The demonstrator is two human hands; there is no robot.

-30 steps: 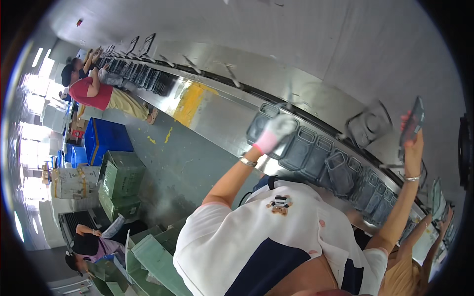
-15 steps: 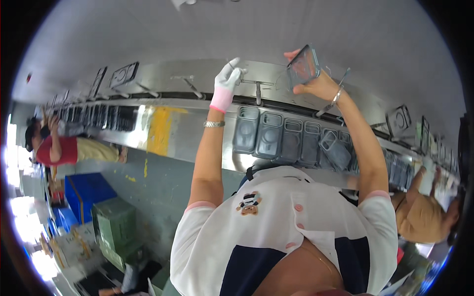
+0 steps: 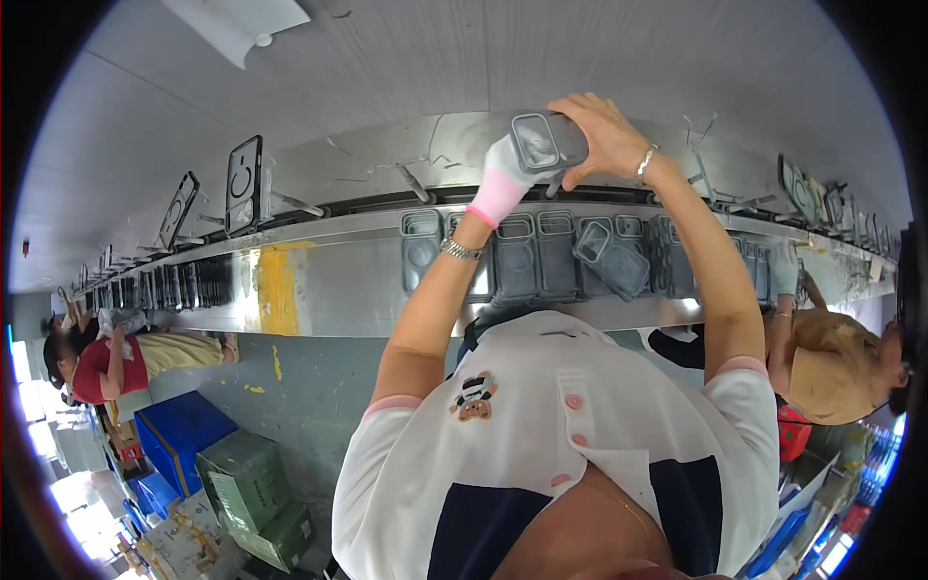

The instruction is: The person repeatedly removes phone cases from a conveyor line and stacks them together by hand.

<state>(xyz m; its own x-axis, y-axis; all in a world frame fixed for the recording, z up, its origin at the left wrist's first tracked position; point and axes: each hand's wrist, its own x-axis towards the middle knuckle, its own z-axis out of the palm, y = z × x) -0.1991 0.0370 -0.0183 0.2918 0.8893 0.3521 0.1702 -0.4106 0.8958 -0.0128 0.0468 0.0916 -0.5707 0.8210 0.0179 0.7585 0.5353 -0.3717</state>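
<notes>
A dark translucent phone case (image 3: pixel 568 140) with a large grey-framed camera opening is held up over the metal ledge, between both hands. My right hand (image 3: pixel 607 140), bare, has its thumb and fingers closed around the case's right end. My left hand (image 3: pixel 507 162), in a white glove with a pink cuff, is behind the case's left end; white glove shows through the opening, and most of its fingers are hidden. Below my hands a row of similar phone cases (image 3: pixel 516 256) stands along the line's near edge. One loose case (image 3: pixel 616 259) lies tilted on top of them.
Metal pegs (image 3: pixel 414 182) with wire holders stick up along the line. Phone cases hang on holders at left (image 3: pixel 244 186) and right (image 3: pixel 797 186). Co-workers stand at far left (image 3: pixel 101 372) and right (image 3: pixel 829 365). Blue (image 3: pixel 184 430) and green boxes (image 3: pixel 242 478) sit on the floor behind.
My right hand has brought the phone case leftward, and my gloved left hand has moved right to meet it. The two were apart before. The view has shifted slightly.
</notes>
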